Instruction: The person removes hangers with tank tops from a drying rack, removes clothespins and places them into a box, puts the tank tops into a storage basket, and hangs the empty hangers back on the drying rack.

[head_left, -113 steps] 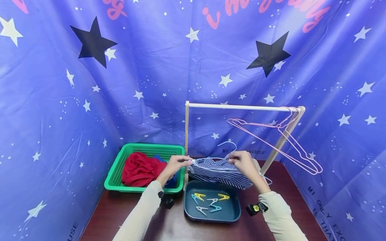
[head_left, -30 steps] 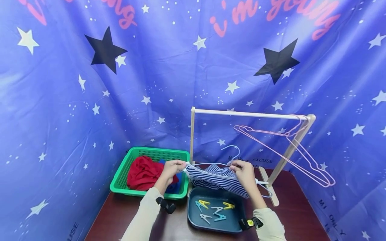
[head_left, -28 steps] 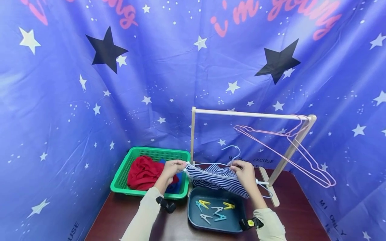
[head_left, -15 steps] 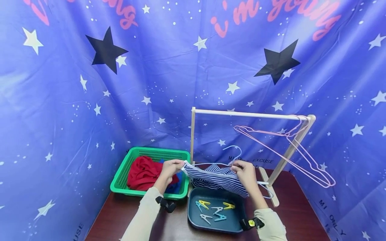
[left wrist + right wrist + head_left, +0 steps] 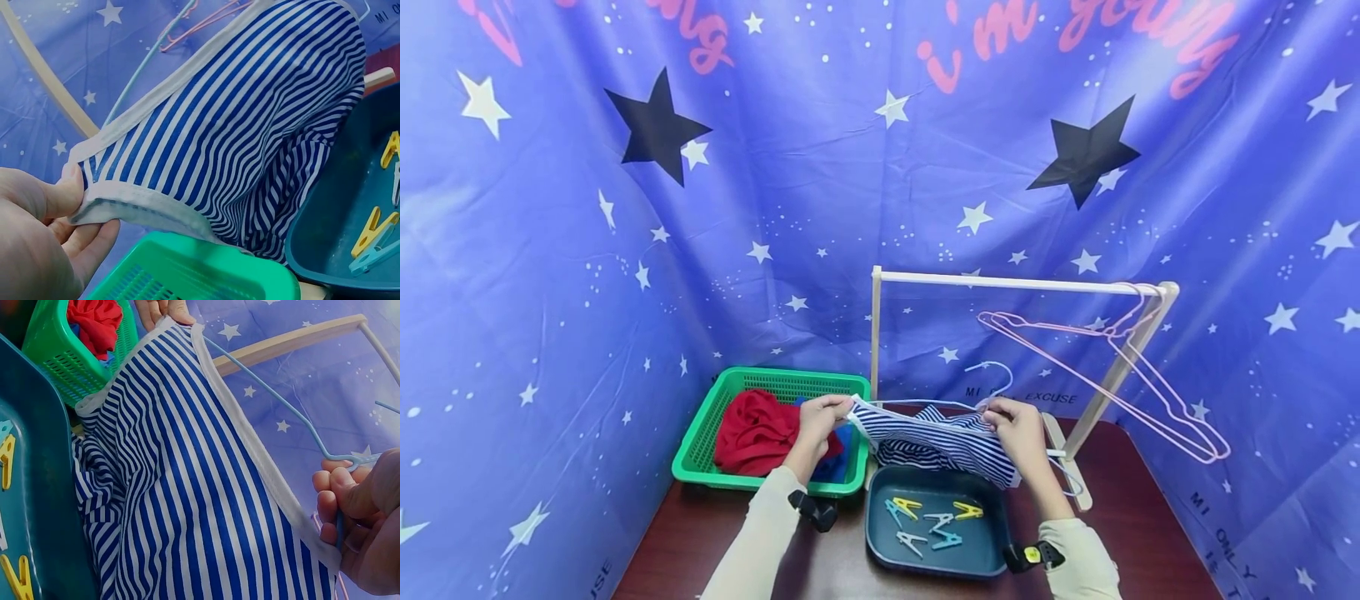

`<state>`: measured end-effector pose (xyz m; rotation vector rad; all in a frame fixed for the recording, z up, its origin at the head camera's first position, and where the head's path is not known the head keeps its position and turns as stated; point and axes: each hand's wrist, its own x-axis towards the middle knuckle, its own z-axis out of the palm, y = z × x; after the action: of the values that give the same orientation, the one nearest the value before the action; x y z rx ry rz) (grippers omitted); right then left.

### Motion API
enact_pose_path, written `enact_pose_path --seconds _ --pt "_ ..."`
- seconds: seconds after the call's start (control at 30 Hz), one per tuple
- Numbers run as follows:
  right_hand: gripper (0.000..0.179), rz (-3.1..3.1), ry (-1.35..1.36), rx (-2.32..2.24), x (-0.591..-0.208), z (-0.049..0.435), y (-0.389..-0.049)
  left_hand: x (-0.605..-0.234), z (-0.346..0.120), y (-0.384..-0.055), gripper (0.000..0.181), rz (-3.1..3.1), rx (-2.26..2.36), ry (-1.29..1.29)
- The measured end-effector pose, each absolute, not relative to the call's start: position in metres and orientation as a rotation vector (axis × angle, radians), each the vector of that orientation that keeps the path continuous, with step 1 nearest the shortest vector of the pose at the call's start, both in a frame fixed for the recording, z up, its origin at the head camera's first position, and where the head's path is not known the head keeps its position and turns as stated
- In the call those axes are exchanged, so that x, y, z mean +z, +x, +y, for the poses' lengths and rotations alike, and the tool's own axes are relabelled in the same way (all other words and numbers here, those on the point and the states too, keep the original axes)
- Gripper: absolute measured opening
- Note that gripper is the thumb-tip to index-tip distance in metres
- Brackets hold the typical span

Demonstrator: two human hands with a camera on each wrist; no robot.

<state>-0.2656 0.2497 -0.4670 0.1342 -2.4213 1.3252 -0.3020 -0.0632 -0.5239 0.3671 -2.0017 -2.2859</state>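
A navy-and-white striped sleeveless top (image 5: 936,437) with white trim stretches between the two hands above the table. My left hand (image 5: 47,225) pinches its shoulder strap between thumb and fingers, with an arm of the light blue hanger running into the cloth there. My right hand (image 5: 369,515) grips the light blue hanger (image 5: 294,412) just below its hook, beside the neckline trim. In the head view the hanger's hook (image 5: 1000,373) stands up above the right hand. One end of the hanger sticks out to the right of that wrist. Cloth hides part of the hanger.
A green basket (image 5: 696,433) at left holds red cloth (image 5: 756,433) and blue cloth (image 5: 842,458). The dark tray (image 5: 880,554) in front contains several clothespins (image 5: 940,522). Behind stands a wooden rack (image 5: 1000,282), with pink hangers (image 5: 1075,379) hooked at its right end.
Bunched at first, the striped top is now spread wider along the hanger. My left hand has drawn its strap slightly left. The hook has shifted right with my right hand.
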Motion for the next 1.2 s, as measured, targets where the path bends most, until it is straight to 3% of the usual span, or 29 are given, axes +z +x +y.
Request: enact_pose_path --seconds 0.57,1.0,1.2 --pt "0.013 -2.33 -0.059 1.247 -0.473 0.276 -0.258 -0.516 -0.048 -0.294 0.017 -2.151 -2.167 0.205" --pt "0.012 -2.464 -0.143 1.251 -0.465 0.273 -0.259 -0.509 -0.042 -0.29 0.014 -2.25 -2.017 0.246" --pt "0.013 -2.405 -0.14 1.651 -0.456 0.267 -0.264 -0.509 -0.043 -0.291 0.013 -2.233 -2.007 0.28"
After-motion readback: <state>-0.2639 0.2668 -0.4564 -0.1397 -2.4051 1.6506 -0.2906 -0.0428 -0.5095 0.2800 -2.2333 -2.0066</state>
